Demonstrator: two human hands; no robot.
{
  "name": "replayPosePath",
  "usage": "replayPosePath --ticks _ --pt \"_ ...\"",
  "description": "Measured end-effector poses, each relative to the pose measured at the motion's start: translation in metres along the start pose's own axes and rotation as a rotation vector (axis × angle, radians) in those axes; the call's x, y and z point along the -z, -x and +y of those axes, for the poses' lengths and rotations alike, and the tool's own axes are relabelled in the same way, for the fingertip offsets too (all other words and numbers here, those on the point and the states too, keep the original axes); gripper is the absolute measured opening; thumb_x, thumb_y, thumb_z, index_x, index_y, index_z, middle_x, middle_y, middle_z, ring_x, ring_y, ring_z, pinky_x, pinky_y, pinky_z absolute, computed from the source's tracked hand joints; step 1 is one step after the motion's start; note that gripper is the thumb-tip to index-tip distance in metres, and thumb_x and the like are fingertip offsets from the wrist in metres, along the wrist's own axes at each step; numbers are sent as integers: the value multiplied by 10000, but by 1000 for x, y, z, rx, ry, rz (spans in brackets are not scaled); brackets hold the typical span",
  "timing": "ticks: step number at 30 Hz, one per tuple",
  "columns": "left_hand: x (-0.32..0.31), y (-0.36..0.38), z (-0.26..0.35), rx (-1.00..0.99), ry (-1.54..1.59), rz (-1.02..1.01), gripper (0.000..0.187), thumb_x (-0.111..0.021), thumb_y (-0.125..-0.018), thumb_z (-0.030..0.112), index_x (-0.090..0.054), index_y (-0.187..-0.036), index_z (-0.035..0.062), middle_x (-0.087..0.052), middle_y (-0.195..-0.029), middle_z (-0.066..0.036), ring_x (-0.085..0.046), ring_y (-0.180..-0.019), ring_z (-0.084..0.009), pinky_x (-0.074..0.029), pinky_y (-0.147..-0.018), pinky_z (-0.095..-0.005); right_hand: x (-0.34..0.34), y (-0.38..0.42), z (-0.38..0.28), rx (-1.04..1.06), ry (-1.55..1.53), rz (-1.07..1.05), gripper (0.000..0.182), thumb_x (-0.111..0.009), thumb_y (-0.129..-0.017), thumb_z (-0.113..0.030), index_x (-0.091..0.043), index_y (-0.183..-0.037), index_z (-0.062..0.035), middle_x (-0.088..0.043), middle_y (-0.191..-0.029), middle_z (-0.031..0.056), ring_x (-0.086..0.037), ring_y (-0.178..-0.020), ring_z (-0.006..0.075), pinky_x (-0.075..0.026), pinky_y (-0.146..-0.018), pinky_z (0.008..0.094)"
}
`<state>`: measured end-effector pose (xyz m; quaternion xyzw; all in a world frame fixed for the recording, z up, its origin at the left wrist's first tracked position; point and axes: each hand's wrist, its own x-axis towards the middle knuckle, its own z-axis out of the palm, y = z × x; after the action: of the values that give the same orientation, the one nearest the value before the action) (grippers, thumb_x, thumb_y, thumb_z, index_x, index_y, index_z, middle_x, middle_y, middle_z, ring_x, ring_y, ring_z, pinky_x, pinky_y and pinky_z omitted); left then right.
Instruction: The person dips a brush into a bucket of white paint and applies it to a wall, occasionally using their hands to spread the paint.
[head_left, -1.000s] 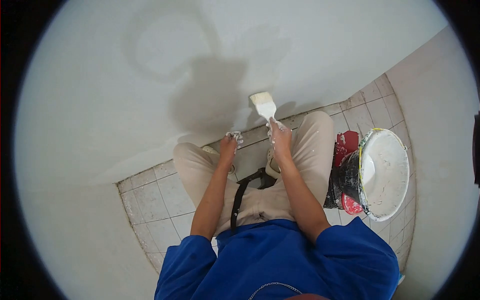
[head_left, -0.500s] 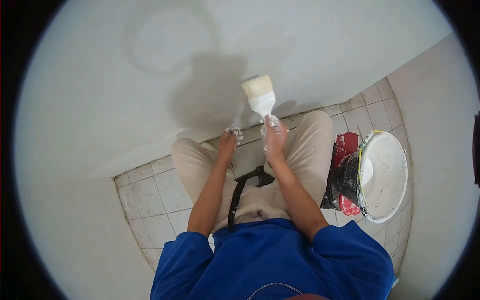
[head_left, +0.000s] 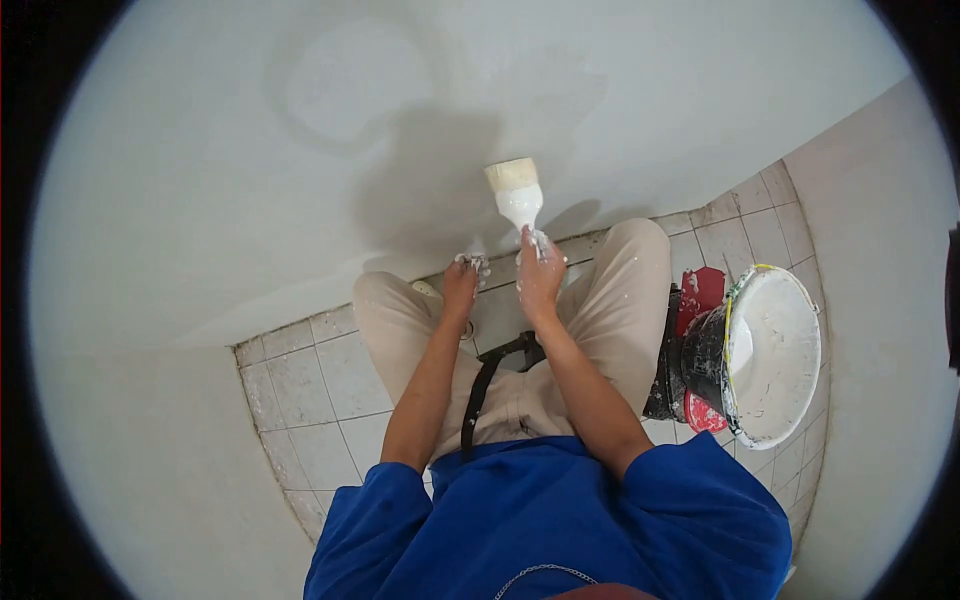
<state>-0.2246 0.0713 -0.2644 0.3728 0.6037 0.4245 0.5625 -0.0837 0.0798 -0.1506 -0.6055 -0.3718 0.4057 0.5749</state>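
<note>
My right hand (head_left: 541,268) is wrapped round the handle of a wide paintbrush (head_left: 518,205), bristles pointing up and to the left. The brush has a white body and cream bristles, which overlap the pale wall (head_left: 640,110) in this view. White paint is spattered over the fingers of that hand. Lower and to the left, my left hand (head_left: 463,283) is closed, its fingers curled and smeared with white clumps, close to the foot of the wall above my left knee. I cannot tell what, if anything, it holds.
On my right a black bucket (head_left: 705,350) with a white, paint-coated inside leans towards me, beside a red object (head_left: 703,298) spotted with white. The floor has pale tiles (head_left: 355,375). Side walls (head_left: 150,430) rise on the left and right.
The brush has tilted slightly, its handle turning more upright, and its bristles are a little lower in view. My right hand has shifted slightly left; the left hand is almost unmoved.
</note>
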Motion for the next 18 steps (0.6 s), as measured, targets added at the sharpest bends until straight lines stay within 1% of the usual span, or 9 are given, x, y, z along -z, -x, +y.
replayPosePath --ticks 1,4,7,8,10,11,13,16,18 --pt "-1 0 9 -2 11 -8 266 -408 -879 124 -540 -1086 24 -617 -964 -57 -600 -847 -144 -456 -711 -257 -1 -3 1 127 2 35 314 -548 -913 -258 -625 -726 -18 -536 -551 33 -482 -520 99 -361 -509 242" --pt "-8 9 25 -2 117 15 260 -407 -882 130 -544 -1081 32 -613 -969 -53 -599 -840 -141 -458 -715 -257 -7 -13 19 186 252 51 335 -575 -892 -289 -635 -729 -2 -574 -575 50 -526 -565 115 -397 -545 264" --pt "-16 13 37 -34 177 62 247 -424 -843 70 -577 -1023 -2 -613 -862 -48 -582 -723 -114 -440 -604 -229 -7 -26 89 -65 592 -27 378 -591 -866 -320 -638 -701 18 -604 -587 69 -553 -550 149 -427 -550 318" --pt "-14 12 36 -19 163 50 249 -422 -844 68 -576 -1027 -2 -616 -873 -49 -588 -735 -117 -444 -612 -229 -4 -26 107 -236 509 -8 397 -577 -864 -332 -632 -701 25 -606 -593 91 -568 -558 185 -438 -569 343" --pt "-14 8 31 13 143 18 252 -420 -846 64 -573 -1035 -3 -620 -894 -51 -601 -757 -123 -453 -628 -231 10 -23 116 -569 339 34 435 -548 -860 -357 -619 -701 41 -609 -603 135 -599 -573 258 -461 -605 392" --pt "-14 7 28 -1 140 4 256 -411 -857 86 -564 -1048 9 -614 -917 -50 -604 -782 -129 -460 -647 -240 17 -28 120 -556 338 76 418 -561 -855 -350 -624 -678 24 -593 -576 104 -573 -531 221 -440 -557 370" --pt "-16 8 27 -26 137 -27 265 -393 -881 130 -548 -1073 33 -602 -963 -49 -611 -831 -139 -474 -684 -259 32 -37 103 -532 338 163 391 -588 -844 -335 -635 -630 -11 -559 -520 41 -520 -446 148 -398 -460 325" --pt "-18 7 28 -10 84 -57 276 -387 -866 121 -548 -1072 35 -601 -956 -46 -613 -830 -140 -474 -678 -254 43 -67 94 -338 282 134 351 -608 -850 -315 -647 -662 -22 -507 -500 -2 -466 -438 96 -347 -435 276" --pt "-20 7 29 15 92 -49 283 -382 -861 120 -549 -1072 34 -600 -951 -44 -613 -832 -137 -474 -677 -255 52 -73 71 -227 222 121 395 -591 -857 -344 -643 -708 18 -531 -536 42 -491 -496 118 -382 -501 291"
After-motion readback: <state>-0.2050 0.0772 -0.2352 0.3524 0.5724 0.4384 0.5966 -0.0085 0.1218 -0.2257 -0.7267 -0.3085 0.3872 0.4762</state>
